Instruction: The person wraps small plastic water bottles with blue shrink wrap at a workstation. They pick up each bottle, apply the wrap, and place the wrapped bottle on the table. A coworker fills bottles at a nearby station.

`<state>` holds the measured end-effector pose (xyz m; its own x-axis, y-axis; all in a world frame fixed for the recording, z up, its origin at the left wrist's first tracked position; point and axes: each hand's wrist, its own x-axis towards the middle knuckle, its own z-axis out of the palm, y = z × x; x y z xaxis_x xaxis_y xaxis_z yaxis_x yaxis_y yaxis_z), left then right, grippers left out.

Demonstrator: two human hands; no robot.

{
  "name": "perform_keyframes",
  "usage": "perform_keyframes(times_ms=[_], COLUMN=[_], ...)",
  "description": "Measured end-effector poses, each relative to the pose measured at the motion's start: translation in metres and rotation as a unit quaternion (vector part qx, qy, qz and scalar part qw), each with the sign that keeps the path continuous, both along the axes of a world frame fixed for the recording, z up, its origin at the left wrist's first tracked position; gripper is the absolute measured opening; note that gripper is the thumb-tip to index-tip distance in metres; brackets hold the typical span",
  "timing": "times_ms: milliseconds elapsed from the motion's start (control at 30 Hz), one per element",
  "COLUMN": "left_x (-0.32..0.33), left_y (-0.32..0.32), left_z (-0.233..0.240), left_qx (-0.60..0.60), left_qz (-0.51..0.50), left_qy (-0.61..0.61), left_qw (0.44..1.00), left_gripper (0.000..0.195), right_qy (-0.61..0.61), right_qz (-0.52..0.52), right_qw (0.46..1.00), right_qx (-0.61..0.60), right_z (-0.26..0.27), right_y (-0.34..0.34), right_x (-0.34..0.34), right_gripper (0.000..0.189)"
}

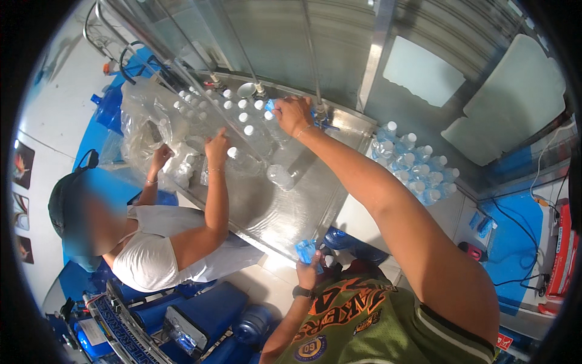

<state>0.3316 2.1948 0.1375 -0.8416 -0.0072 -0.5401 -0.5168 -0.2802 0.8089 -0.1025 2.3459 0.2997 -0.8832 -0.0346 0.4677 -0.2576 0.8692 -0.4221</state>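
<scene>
My left hand is near my body, by the front edge of the steel counter, closed around several blue labels. Stretched out to the counter's far side, my right hand pinches a blue label at the white cap of a clear plastic bottle. Around it stand several more clear bottles with white caps, one of them nearer the co-worker's raised hand. Another clear bottle is at the middle of the counter.
A co-worker at the left reaches towards the bottles and a clear plastic bag. Blue-labelled bottles stand grouped on a white surface to the right. Metal pipes with valves line the counter's back. Blue water jugs are at the lower left.
</scene>
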Motion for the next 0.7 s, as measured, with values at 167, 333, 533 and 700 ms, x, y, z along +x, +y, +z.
perform_keyframes(times_ms=[167,333,533,700], left_x=[0.01,0.013,0.013,-0.003], left_y=[-0.009,-0.013,-0.004,0.008], left_z=[0.0,-0.001,-0.012,-0.002], left_qx=[0.01,-0.018,-0.002,0.015], left_qz=[0.042,0.035,0.002,-0.042], left_qy=[-0.044,-0.013,0.013,0.02], left_qw=[0.998,0.999,1.0,0.999], left_gripper=[0.023,0.023,0.019,0.017], right_qy=[-0.025,-0.037,0.043,0.083], right_qz=[0.049,0.064,0.085,0.078], right_qw=[0.993,0.994,0.995,0.993], right_qx=[0.108,0.086,0.024,-0.038], right_z=[-0.019,-0.028,-0.027,-0.003], right_y=[-0.023,-0.022,0.001,0.063], right_x=[-0.022,-0.031,0.03,0.16], right_gripper=[0.024,0.032,0.035,0.032])
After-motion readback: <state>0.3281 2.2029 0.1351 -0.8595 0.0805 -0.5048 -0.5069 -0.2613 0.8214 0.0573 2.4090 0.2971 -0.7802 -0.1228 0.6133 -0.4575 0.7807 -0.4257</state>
